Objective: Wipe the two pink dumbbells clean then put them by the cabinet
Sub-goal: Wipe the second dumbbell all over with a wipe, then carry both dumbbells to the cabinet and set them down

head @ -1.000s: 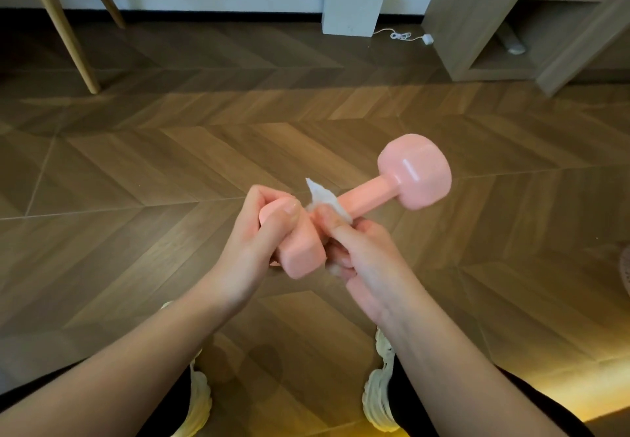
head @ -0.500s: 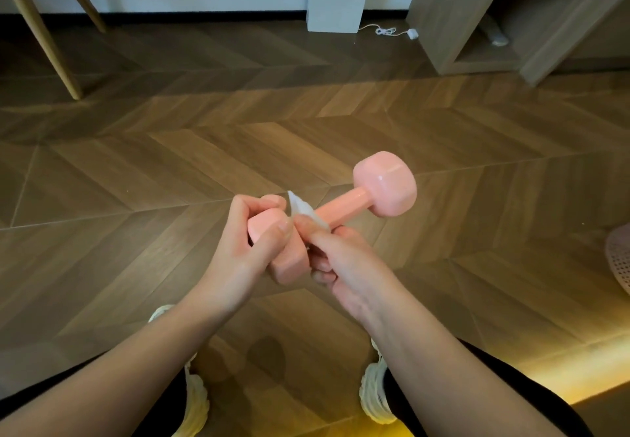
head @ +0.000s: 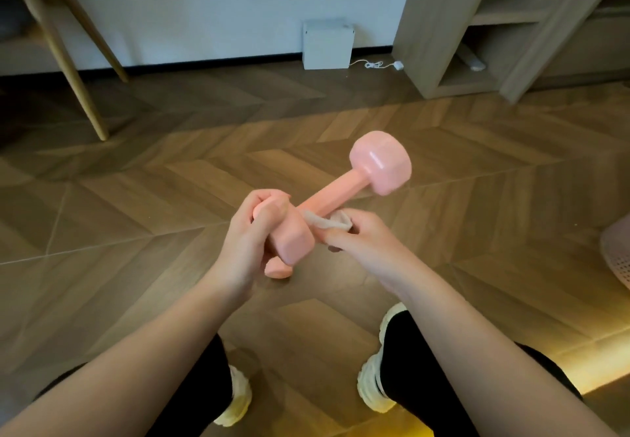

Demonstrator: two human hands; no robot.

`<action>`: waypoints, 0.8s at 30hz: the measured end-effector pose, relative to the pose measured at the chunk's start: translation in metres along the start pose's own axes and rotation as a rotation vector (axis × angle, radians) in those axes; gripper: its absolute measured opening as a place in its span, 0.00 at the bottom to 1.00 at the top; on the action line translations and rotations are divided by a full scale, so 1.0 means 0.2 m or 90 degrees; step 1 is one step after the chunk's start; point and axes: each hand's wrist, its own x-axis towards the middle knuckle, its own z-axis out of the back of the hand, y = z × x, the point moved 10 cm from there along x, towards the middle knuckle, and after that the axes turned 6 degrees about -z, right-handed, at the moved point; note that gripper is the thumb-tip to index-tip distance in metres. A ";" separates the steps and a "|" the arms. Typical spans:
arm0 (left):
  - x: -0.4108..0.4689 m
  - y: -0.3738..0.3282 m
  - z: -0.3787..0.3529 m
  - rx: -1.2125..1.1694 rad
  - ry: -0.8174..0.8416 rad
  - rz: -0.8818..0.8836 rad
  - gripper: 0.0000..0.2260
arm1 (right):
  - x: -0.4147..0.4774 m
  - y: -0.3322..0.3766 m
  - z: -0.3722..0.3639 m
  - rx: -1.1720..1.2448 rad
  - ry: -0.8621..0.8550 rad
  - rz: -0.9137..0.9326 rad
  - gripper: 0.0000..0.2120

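A pink dumbbell [head: 380, 163] is held in the air over the wood floor, its far head pointing up and to the right. My left hand [head: 250, 235] grips its near head. My right hand [head: 361, 242] pinches a white wipe [head: 325, 221] against the handle, just beside that near head. A small pink rounded shape [head: 278, 270] peeks out below the near head; it may be the second dumbbell on the floor, mostly hidden. The wooden cabinet [head: 439, 27] with open shelves stands at the back right.
A white box [head: 326, 44] sits against the wall, with a white cable [head: 375, 64] beside it. Slanted wooden legs [head: 73, 75] stand at the back left. A pink perforated basket [head: 617, 252] shows at the right edge. My shoes [head: 371, 389] are below.
The view has tilted up. My right hand has brought the wipe down from above the handle and now holds it around the handle near the head. My left hand keeps its grip.
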 end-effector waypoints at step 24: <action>0.46 0.52 0.12 0.149 0.000 0.204 0.08 | 0.69 -0.32 0.15 0.384 -0.065 -0.208 0.09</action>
